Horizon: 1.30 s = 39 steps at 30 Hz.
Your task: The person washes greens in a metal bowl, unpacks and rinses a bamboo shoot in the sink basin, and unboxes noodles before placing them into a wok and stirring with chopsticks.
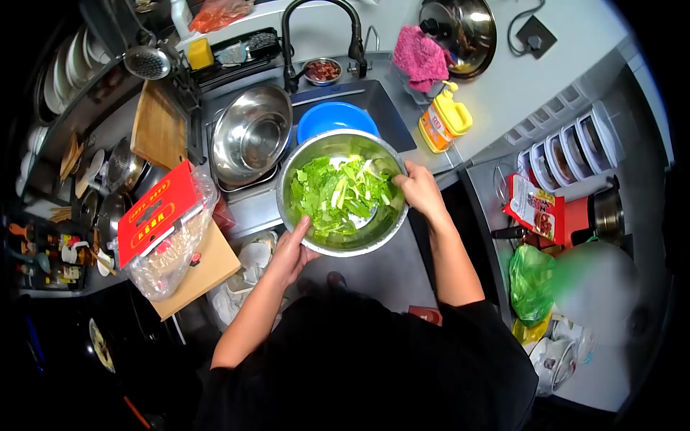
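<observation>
Between my two hands is a steel mixing bowl (343, 251) with chopped leafy greens (338, 195) in it, bright leaves mixed with pale stem pieces. My left hand (289, 251) grips the near-left rim, its thumb over the edge. On the right rim, my right hand (420, 190) is closed with the thumb at the inside. The bowl is held in front of the sink, partly covering a blue basin (338, 118) behind it. Fingers under the bowl are hidden from view.
A large steel bowl (251, 133) leans left of the black faucet (287, 43). A small dish of reddish-brown pieces (323, 71) stands behind the sink (392, 108). At right are a yellow bottle (445, 118) and pink cloth (419, 57). A red box (158, 212) sits at left.
</observation>
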Each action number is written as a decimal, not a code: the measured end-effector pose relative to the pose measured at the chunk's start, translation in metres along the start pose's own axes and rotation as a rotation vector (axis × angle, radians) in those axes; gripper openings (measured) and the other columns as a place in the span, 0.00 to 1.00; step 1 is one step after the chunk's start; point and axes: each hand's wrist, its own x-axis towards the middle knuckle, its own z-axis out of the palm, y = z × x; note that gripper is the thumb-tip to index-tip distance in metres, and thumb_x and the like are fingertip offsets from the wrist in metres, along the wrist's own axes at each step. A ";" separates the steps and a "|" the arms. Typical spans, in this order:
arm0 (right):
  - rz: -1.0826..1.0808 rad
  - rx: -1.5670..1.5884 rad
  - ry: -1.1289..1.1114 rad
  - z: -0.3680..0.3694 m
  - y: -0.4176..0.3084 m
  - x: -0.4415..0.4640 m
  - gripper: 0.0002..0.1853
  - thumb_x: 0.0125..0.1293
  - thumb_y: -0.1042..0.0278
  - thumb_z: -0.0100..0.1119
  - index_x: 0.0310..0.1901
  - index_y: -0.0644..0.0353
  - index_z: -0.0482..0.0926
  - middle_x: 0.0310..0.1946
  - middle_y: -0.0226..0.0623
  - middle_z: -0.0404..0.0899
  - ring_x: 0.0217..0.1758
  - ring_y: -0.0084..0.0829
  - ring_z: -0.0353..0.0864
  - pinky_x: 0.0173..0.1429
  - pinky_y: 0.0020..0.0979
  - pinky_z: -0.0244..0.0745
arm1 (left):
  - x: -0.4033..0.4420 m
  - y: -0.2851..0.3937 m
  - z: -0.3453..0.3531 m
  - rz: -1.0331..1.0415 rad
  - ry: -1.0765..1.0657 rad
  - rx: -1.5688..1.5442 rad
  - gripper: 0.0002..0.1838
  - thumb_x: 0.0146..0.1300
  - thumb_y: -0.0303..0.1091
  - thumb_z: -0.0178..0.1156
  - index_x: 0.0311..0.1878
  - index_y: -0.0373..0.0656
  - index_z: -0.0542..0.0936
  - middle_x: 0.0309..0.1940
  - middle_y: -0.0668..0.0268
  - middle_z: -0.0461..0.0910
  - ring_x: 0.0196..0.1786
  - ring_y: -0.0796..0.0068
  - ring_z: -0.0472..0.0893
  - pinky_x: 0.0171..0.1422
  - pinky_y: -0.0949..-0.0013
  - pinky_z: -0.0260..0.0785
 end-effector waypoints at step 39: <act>-0.404 -0.002 0.167 0.055 0.086 0.368 0.13 0.73 0.63 0.54 0.48 0.59 0.85 0.38 0.48 0.86 0.41 0.47 0.86 0.46 0.40 0.79 | 0.325 -0.006 0.031 0.075 0.303 -0.090 0.24 0.69 0.29 0.53 0.64 0.24 0.66 0.57 0.50 0.77 0.55 0.57 0.82 0.58 0.55 0.79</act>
